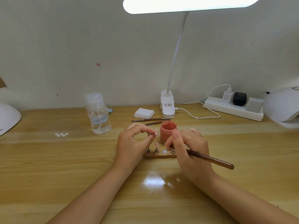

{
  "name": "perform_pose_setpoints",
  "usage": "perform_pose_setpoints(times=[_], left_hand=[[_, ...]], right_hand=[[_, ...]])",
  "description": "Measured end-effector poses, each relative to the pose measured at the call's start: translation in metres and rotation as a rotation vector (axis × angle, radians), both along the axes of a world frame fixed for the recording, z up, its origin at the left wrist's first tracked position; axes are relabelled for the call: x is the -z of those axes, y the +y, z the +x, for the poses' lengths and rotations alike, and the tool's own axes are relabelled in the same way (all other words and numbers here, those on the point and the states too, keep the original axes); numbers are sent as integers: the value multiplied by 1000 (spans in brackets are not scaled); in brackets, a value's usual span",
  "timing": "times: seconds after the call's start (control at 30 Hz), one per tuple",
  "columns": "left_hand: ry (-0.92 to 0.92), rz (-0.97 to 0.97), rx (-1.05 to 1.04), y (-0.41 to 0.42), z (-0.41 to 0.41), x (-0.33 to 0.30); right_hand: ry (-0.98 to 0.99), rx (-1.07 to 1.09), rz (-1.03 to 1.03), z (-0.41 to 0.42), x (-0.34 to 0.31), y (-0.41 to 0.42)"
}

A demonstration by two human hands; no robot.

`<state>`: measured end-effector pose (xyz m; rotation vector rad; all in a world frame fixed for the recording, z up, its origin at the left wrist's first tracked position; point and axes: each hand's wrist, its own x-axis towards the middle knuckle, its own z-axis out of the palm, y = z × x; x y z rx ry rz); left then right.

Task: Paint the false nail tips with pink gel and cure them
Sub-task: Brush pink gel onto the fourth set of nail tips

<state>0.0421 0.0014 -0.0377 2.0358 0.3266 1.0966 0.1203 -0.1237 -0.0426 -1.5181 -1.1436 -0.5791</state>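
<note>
Pink gel jar (168,132) sat open on the wooden surface (64,167), just behind a small wooden nail stand (159,155) with metal pegs. Left hand (132,143) pinched one metal peg (149,134) between thumb and forefinger, lifted off the stand, with a pale pink false nail tip (156,132) on its end, close to the jar. Right hand (189,147) gripped a brown brush (210,159), fingers curled round the handle, bristle end hidden behind the fingers near the stand; handle pointed back to the right. Another pinkish tip (156,144) stood on a stand peg. Two spare brushes (150,119) lay behind the jar, next to a stack of white wipes (144,113). Clear pump bottle (97,113) stood left of the jar, small white stickers (61,134) further left. Clip lamp (167,107) at the back, power strip (233,109) to its right, white curing lamp (281,107) at far right, another white lamp (8,117) at far left.
</note>
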Motion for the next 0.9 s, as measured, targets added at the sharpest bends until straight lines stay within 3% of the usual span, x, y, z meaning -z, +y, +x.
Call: perform_pose_setpoints(times=[0.17, 0.9], left_hand=[[-15, -19, 15, -1, -1, 0], [-11, -15, 7, -1, 0, -1]], right_hand=[[17, 68, -18, 1, -2, 5], [186, -64, 1, -7, -3, 0]])
